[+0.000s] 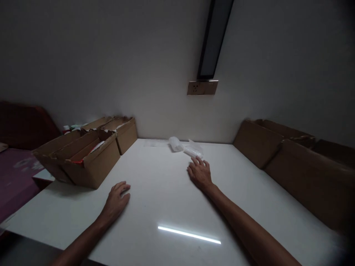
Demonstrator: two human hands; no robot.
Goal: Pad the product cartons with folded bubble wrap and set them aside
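Observation:
My right hand (pixel 200 173) reaches toward the back of the white table (pixel 155 207), fingers spread, its fingertips just short of a clear plastic packet (pixel 193 150). I cannot tell whether they touch it. Beside that packet, to its left, lies a crumpled white plastic bag (pixel 175 144). A flat, see-through strip of plastic (pixel 155 143) rests further left along the wall. My left hand (pixel 117 199) is low over the left part of the table, thumb and fingers apart, holding nothing. The nearest thing to it is an open cardboard box (pixel 104 168).
More open cardboard boxes (pixel 129 133) stand at the back left, some with items inside. Large cardboard boxes (pixel 257 144) line the right edge. Behind the table rises a wall with a socket plate (pixel 202 88). A purple-covered surface (pixel 16 177) lies at far left.

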